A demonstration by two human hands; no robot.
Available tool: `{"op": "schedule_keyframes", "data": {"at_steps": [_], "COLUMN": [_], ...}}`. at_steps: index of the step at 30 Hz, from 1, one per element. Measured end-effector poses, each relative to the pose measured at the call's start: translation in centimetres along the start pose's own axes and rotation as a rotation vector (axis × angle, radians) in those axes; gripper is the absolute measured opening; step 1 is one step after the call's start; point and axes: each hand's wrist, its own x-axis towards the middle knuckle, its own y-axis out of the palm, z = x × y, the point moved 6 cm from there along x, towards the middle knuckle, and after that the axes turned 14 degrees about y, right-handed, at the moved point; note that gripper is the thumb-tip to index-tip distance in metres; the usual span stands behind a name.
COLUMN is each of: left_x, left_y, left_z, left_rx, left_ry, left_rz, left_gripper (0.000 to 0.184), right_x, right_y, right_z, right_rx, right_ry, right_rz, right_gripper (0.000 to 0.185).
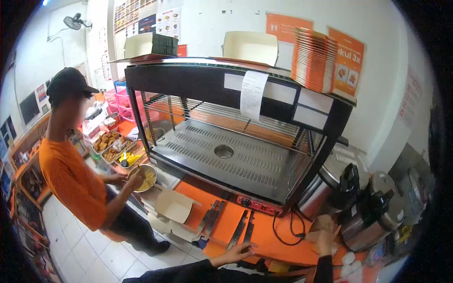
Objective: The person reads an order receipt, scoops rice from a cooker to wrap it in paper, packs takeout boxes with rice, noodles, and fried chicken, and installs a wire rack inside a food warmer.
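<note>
The cabinet [198,78] takes up most of the space ahead of you, so work along the strip of counter [271,236] in front of it. The cooker [361,231] stands just beyond your right side; keep your wrist and sleeve off its body, which could be hot.

Your left grip [236,253] is released, fingers spread over the counter's edge near the metal tools [249,231]. It holds nothing, so it could well steady the work from the other side. Your right grip [324,243] is down at the tan sheet [311,237], paper or card by its look, at the counter's right end. You cannot tell from here whether the fingers have clenched on it; a light, flat pinch should avoid creases.

Mind the cable [288,243] looping left of the sheet, and don't nudge the small white balls [348,258] near your right wrist.
</note>
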Motion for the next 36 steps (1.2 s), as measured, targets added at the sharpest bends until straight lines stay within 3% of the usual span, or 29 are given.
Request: {"op": "schedule_keyframes", "data": {"at_steps": [1, 2, 3, 4, 7, 9, 12, 15, 19, 21, 22, 24, 26, 29, 31, 34, 36], "left_x": [0.1, -0.2, -0.5, -0.5, -0.4, -0.8, -2.9, -5.9, -8.4, -9.0, -9.0, -8.7, -9.2, -11.2, -11.5, -13.7, -15.9], "left_y": [0.0, 0.1, 0.4, 0.8, 0.9, 1.5, 1.7, 1.7, 0.7, 1.1, 1.6, 4.0, 7.3, 12.7, 16.6, 23.1, 26.4], "left_z": [-0.4, -0.6, -1.0, -2.1, -4.4, -4.0, -2.7, -2.2, -2.1, -2.0, -2.0, -1.6, -0.9, -2.7, -4.0, -6.1, -8.2], "left_rx": [-0.023, -0.044, -0.069, -0.176, 0.012, -0.039, -0.128, -0.172, -0.195, -0.132, -0.115, -0.270, -0.432, -0.535, -0.456, -0.136, -0.126], "left_ry": [0.031, 0.056, 0.076, 0.026, 0.147, 0.213, 0.172, 0.204, 0.161, 0.185, 0.202, 0.205, 0.165, -0.188, 0.101, 0.552, 0.648], "left_rz": [-0.020, -0.039, -0.057, -0.024, -0.081, 0.028, 0.115, 0.154, 0.380, 0.518, 0.607, 0.717, 0.788, 0.944, 1.068, 1.208, 1.246], "left_gripper": [0.047, 0.051, 0.056, 0.079, 0.101, 0.110, 0.118, 0.120, 0.115, 0.110, 0.108, 0.105, 0.102, 0.097, 0.100, 0.087, 0.088], "right_x": [-0.8, -0.9, -1.2, -1.2, -1.8, -5.6, -8.4, -11.1, -14.3, -15.5, -17.3, -18.7, -21.5, -27.4, -30.5, -34.9, -36.9], "right_y": [-1.1, 0.2, -1.6, -5.3, -14.4, -12.2, -13.8, -14.0, -15.5, -16.6, -15.2, -17.9, -20.2, -23.2, -25.3, -29.8, -33.6], "right_z": [1.5, 3.0, 5.9, 10.0, 20.4, 22.6, 24.7, 26.8, 29.1, 29.4, 30.0, 28.9, 26.7, 24.9, 24.2, 22.9, 22.5], "right_rx": [0.009, 0.118, 0.262, 0.417, 0.604, 0.398, 0.556, 0.731, 0.739, 0.732, 0.747, 0.653, 0.584, 0.495, 0.473, 0.422, 0.341], "right_ry": [-0.066, 0.082, 0.134, 0.116, -0.166, -0.413, -0.404, -0.526, -0.532, -0.418, -0.322, -0.006, 0.269, 0.566, 0.701, 0.875, 0.987], "right_rz": [-0.098, 0.164, 0.299, 0.431, 0.842, 1.003, 0.903, 1.108, 1.011, 0.955, 1.085, 1.147, 1.012, 0.884, 0.796, 0.695, 0.685], "right_gripper": [0.021, 0.034, 0.033, 0.032, 0.031, 0.036, 0.035, 0.033, 0.029, 0.029, 0.027, 0.025, 0.024, 0.024, 0.025, 0.028, 0.032]}}
